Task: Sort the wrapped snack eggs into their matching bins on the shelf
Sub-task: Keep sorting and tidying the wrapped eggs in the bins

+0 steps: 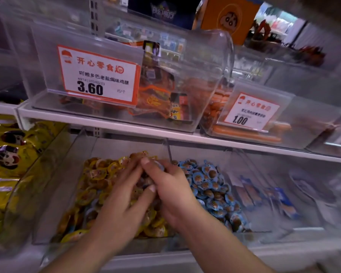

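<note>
Both hands (144,186) among yellow-wrapped eggs (98,174); blue-wrapped eggs (209,186) just right.

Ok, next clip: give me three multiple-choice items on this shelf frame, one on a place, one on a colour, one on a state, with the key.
1. Where are both hands?
A. over the yellow-wrapped eggs' bin
B. in the upper 3.60 bin
C. on the yellow bags

2. What colour are the egg wrappers in the bin right of the divider?
A. red
B. blue
C. green

3. What is the right hand doing?
A. hanging idle
B. pressing the price tag
C. pinching a wrapped egg

Key: 1 A, the left hand and right hand meet above the yellow-wrapped eggs. 2 B, the blue-wrapped eggs fill it. 3 C, a blue-edged egg shows between its fingertips.
</note>
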Motion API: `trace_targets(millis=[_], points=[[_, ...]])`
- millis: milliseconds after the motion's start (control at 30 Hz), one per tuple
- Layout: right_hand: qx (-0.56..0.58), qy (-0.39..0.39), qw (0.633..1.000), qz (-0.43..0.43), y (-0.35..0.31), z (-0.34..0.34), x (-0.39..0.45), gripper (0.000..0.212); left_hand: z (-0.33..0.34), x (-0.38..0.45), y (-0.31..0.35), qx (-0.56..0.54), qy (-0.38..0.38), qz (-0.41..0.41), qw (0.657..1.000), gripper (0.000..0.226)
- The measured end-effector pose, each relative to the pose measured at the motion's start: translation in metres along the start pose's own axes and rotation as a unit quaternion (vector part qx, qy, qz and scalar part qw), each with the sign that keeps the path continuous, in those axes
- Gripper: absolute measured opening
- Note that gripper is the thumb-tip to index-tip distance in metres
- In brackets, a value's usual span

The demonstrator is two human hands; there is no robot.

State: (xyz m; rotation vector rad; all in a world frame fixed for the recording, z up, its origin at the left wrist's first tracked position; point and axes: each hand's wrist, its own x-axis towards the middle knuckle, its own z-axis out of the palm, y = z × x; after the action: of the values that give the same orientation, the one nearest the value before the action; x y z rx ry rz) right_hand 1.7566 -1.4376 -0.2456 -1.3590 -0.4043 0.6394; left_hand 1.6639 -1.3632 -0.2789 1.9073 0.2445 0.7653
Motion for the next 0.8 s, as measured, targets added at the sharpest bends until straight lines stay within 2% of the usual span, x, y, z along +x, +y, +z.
trace_targets(millis=[67, 100, 133, 200, 267, 400, 467, 567, 633, 733, 800], points=[[-0.022, -0.005, 0.999, -0.029, -0.012, -0.019, 0.002, 0.015, -0.007, 0.001, 0.003, -0.128, -0.035, -0.044, 0.990, 0.051], [-0.038, -0.010, 0.998, -0.040, -0.019, -0.030, 0.004, 0.015, -0.013, 0.002, 0.002, -0.165, -0.039, -0.069, 0.983, 0.048], [-0.056, -0.016, 0.997, -0.044, -0.026, -0.043, 0.006, 0.016, -0.018, 0.003, -0.002, -0.158, -0.023, -0.078, 0.984, 0.038], [-0.110, -0.011, 0.993, -0.039, -0.038, -0.070, 0.011, 0.013, -0.030, 0.006, -0.013, -0.029, 0.034, -0.064, 0.997, 0.022], [-0.180, 0.017, 0.983, -0.027, -0.044, -0.100, 0.016, 0.013, -0.038, 0.006, -0.022, 0.088, 0.043, -0.068, 0.993, 0.025], [-0.253, 0.069, 0.964, 0.054, -0.044, -0.146, 0.029, 0.029, -0.040, 0.003, -0.032, 0.166, -0.016, -0.072, 0.983, 0.025], [-0.304, 0.119, 0.944, 0.051, -0.041, -0.159, 0.037, 0.033, -0.038, 0.004, -0.031, 0.173, -0.021, -0.058, 0.983, 0.024], [-0.322, 0.176, 0.930, -0.027, -0.037, -0.155, 0.047, 0.017, -0.041, 0.004, -0.026, 0.178, -0.013, -0.033, 0.983, 0.024], [-0.332, 0.177, 0.922, -0.092, -0.033, -0.136, 0.047, 0.018, -0.051, 0.005, -0.022, 0.206, -0.008, -0.007, 0.979, 0.024], [-0.369, 0.135, 0.896, -0.206, -0.026, -0.093, 0.038, 0.019, -0.080, 0.005, -0.015, 0.235, 0.049, 0.040, 0.970, 0.024], [-0.418, 0.058, 0.860, -0.288, -0.022, -0.056, 0.023, 0.022, -0.100, 0.000, -0.014, 0.244, 0.095, 0.038, 0.964, 0.023]])
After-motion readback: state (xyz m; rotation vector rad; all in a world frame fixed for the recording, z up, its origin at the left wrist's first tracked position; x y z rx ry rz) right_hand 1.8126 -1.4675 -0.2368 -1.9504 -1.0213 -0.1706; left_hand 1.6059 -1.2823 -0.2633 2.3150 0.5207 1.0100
